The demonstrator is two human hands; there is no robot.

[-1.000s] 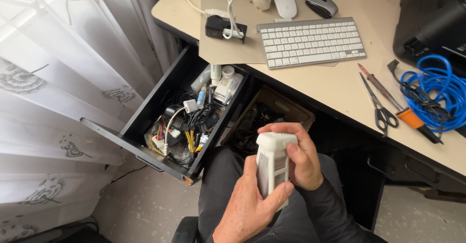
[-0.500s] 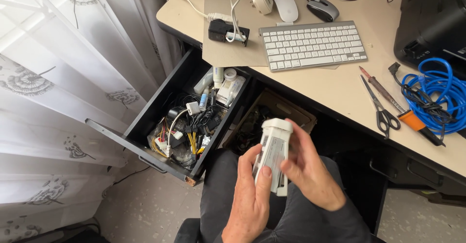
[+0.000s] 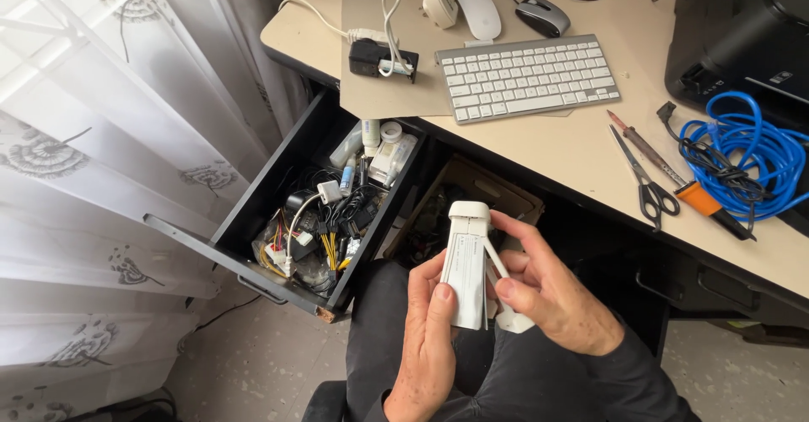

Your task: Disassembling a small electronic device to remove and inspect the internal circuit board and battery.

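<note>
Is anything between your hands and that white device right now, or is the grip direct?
Nothing visible is between them. The left hand cups the white device from below with its thumb on the front, and the right hand holds its right edge, bare fingers straight on the casing. The open drawer sits apart, to the left.

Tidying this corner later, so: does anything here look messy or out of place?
The black drawer hangs open, crammed with tangled cables. A blue cable lies loosely heaped on the desk beside scissors. No spills or damage show.
</note>
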